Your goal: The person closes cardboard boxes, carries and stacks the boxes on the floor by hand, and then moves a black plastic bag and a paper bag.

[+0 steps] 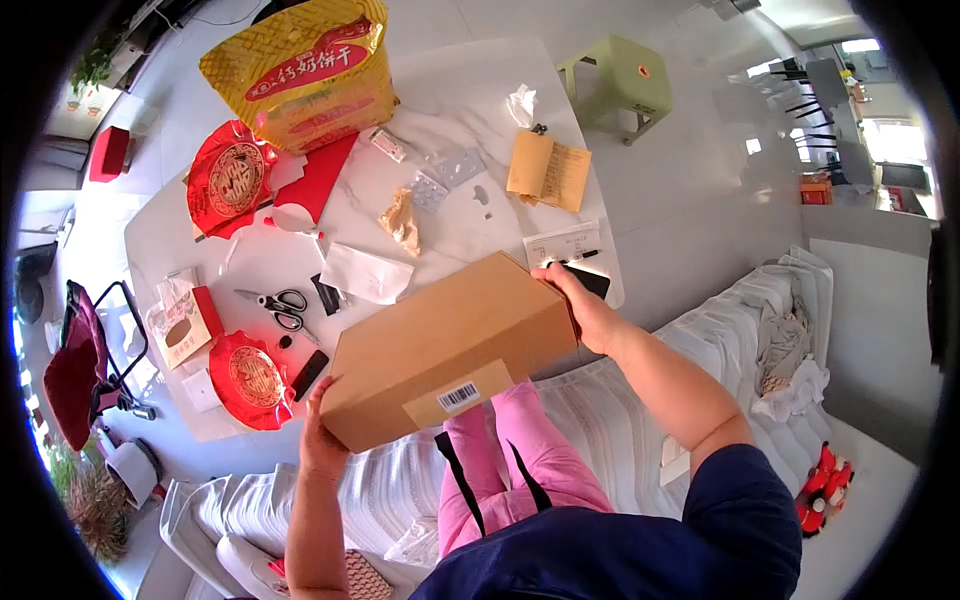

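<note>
**Gripping a cardboard box (pixel 430 325) at both ends**

Holding the box in front of the body, over the near edge of the table (pixel 470 85) and just beyond the pink trousers (pixel 495 450). Pressing the left hand (pixel 321 438) against the left end, near the lower corner; closing the right hand (pixel 583 308) on the right end, with the thumb along the top edge. Cannot make out the fingers under the cardboard, nor tell of any contact between box and tabletop. Slanting across the view, with the right end farther from the body than the left. Showing a barcode label (pixel 459 396) on the side turned toward the body.

Near the right hand, a flat black object (pixel 590 281), partly covered, and just past it a pen (pixel 580 256) on a sheet of paper. Farther out, an open brown notebook (pixel 562 178).

Beyond the left hand, a dark narrow object (pixel 310 374) and a red tray (pixel 229 375); farther up, scissors (pixel 289 308) with dark handles. Just past the box, a white paper (pixel 365 272). At the far side, a yellow biscuit bag (pixel 320 95) beside another red tray (pixel 204 190).
</note>
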The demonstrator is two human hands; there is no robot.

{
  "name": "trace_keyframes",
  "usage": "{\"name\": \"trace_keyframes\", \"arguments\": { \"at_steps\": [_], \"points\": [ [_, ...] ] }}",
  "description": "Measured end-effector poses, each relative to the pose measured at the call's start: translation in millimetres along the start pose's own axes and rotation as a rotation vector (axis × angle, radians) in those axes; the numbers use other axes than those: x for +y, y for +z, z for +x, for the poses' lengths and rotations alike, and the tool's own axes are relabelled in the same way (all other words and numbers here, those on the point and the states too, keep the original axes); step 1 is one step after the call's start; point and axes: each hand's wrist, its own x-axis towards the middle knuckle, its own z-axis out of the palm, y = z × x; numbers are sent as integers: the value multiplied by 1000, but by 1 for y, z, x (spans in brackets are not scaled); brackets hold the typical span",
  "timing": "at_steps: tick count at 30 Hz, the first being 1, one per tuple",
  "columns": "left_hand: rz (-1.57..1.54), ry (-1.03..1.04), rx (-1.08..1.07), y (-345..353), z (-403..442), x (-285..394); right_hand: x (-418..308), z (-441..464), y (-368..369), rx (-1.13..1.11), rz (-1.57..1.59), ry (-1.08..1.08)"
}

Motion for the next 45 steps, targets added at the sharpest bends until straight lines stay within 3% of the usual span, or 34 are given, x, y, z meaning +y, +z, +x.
{"name": "trace_keyframes", "arguments": {
  "at_steps": [1, 3, 5, 7, 9, 11, 13, 14, 16, 17, 18, 20, 21, 23, 27, 29, 31, 34, 36, 43, 45],
  "points": [
    [-144, -70, 135, 9, -2, -6, 2, 2, 0, -5, -6, 4],
    [-87, 41, 190, 8, -6, -24, 4, 4, 3, 117, -89, 106],
    [-223, -136, 157, -15, -11, -40, 6, -3, -2, 83, -62, 146],
    [-308, -368, 202, -25, -26, -55, 21, -9, -18, -105, -23, 296],
    [-206, -610, 228, -29, -43, -61, 56, -15, -40, -93, -97, 278],
    [-142, -659, 221, -43, -49, -81, 55, -8, -53, -79, -176, 252],
    [-117, -619, 183, -45, -59, -92, 45, 4, -61, -185, -563, 357],
    [-76, -554, 154, -48, -65, -103, 54, 41, -88, -137, -900, 211],
    [-54, -465, 103, -36, -70, -107, 14, 96, -85, 90, -816, -18],
    [-56, -470, 108, -30, -76, -107, -5, 122, -79, 408, -1028, -339],
    [-25, -410, 68, -25, -81, -108, -18, 160, -85, 585, -900, -592],
    [-14, -288, 73, -8, -92, -107, -64, 199, -80, 933, -799, -517],
    [-14, -294, 73, -5, -99, -105, -78, 211, -79, 935, -800, -510],
    [-45, -258, 97, -5, -115, -105, -92, 226, -79, 1443, -778, -421],
    [-137, -232, 194, 9, -130, -102, -92, 237, -83, 1236, -948, -580],
    [-188, -207, 271, 25, -129, -101, -84, 246, -71, 1018, -890, -313],
    [-196, -173, 281, 31, -124, -105, -77, 259, -73, 1093, -940, -334],
    [-189, -130, 335, 32, -122, -108, -83, 257, -70, 1086, -722, -161],
    [-218, -100, 361, 33, -117, -107, -92, 253, -70, 934, -565, -108],
    [-254, -65, 360, 41, -113, -96, -91, 232, -67, 894, -563, -23],
    [-254, -58, 360, 47, -115, -93, -96, 204, -59, 862, -731, -21]
  ]
}}
